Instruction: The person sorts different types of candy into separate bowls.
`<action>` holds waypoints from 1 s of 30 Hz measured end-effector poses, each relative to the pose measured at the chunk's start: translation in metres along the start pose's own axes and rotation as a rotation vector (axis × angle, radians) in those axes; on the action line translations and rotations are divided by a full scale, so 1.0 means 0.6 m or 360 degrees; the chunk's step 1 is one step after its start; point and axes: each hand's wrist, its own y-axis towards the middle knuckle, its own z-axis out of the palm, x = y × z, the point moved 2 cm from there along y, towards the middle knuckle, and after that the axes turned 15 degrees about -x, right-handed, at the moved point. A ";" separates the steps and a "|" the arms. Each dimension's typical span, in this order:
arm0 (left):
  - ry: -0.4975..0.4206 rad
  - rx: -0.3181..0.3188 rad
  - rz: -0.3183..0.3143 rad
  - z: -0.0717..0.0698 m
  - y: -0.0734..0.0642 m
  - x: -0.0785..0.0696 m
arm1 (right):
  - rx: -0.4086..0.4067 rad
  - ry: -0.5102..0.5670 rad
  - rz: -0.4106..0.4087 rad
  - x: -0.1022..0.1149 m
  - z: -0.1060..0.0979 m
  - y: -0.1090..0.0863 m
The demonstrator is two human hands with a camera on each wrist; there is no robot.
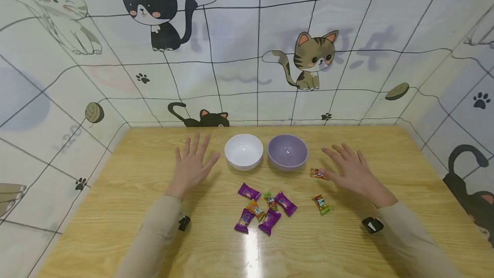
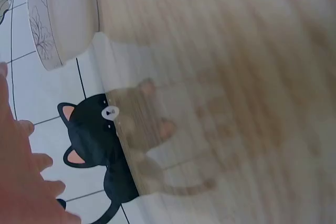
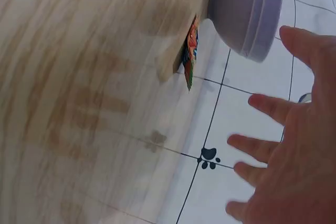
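Note:
My left hand (image 1: 191,166), fingers spread, is left of a white bowl (image 1: 244,151) and holds nothing. To the right of a purple bowl (image 1: 287,152) is my right hand (image 1: 353,173), also with its fingers spread and nothing held. An orange-red wrapped candy (image 1: 317,173) lies by the right thumb in the head view; in the right wrist view the candy (image 3: 191,51) and right hand (image 3: 294,135) appear apart. Nearer me, another small candy (image 1: 321,204) has green ends. Purple-wrapped candies (image 1: 249,191) and small orange (image 1: 256,210) and green (image 1: 271,201) ones lie loosely grouped before the bowls.
The bowls stand side by side near the back edge of the wooden table (image 1: 146,209). A cloth (image 1: 239,76) printed with cats and grid lines rises behind the table and along both sides. Both bowls look empty inside.

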 end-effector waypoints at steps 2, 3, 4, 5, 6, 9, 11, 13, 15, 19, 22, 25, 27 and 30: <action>-0.0066 0.0008 0.0031 0.001 0.006 -0.009 | 0.0008 0.0045 -0.0067 0.004 0.003 0.000; -0.0095 0.0018 0.0046 0.003 0.010 -0.013 | 0.0013 0.0070 -0.0103 0.006 0.005 0.000; -0.0140 0.0033 0.0054 0.005 0.013 -0.017 | 0.0023 0.0101 -0.0131 0.008 0.007 0.000; -0.0182 0.0039 0.0070 0.008 0.016 -0.020 | 0.0035 0.0126 -0.0158 0.008 0.009 0.000; -0.0218 0.0056 0.0085 0.012 0.020 -0.023 | 0.0049 0.0153 -0.0180 0.009 0.012 -0.001; -0.0332 0.0122 0.0123 0.024 0.029 -0.031 | 0.0065 0.0212 -0.0222 0.010 0.020 -0.001; -0.0445 0.0175 0.0142 0.033 0.035 -0.034 | 0.0069 0.0234 -0.0223 0.010 0.024 0.000; -0.0602 0.0229 0.0151 0.041 0.042 -0.038 | 0.0070 0.0263 -0.0213 0.010 0.028 0.000; -0.0758 0.0269 0.0152 0.048 0.047 -0.039 | 0.0076 0.0301 -0.0201 0.011 0.030 0.001; -0.0938 0.0329 0.0151 0.059 0.058 -0.044 | 0.0069 0.0344 -0.0188 0.007 0.031 0.003; -0.0993 0.0387 0.0119 0.065 0.062 -0.047 | 0.0067 0.0356 -0.0173 0.002 0.032 0.002; -0.1084 0.0449 0.0055 0.071 0.062 -0.052 | 0.0068 0.0376 -0.0151 -0.003 0.034 -0.001; -0.1131 0.0472 0.0021 0.075 0.062 -0.054 | 0.0062 0.0379 -0.0145 -0.006 0.035 -0.001; -0.1156 0.0481 -0.0009 0.079 0.064 -0.060 | 0.0062 0.0383 -0.0135 -0.009 0.035 0.000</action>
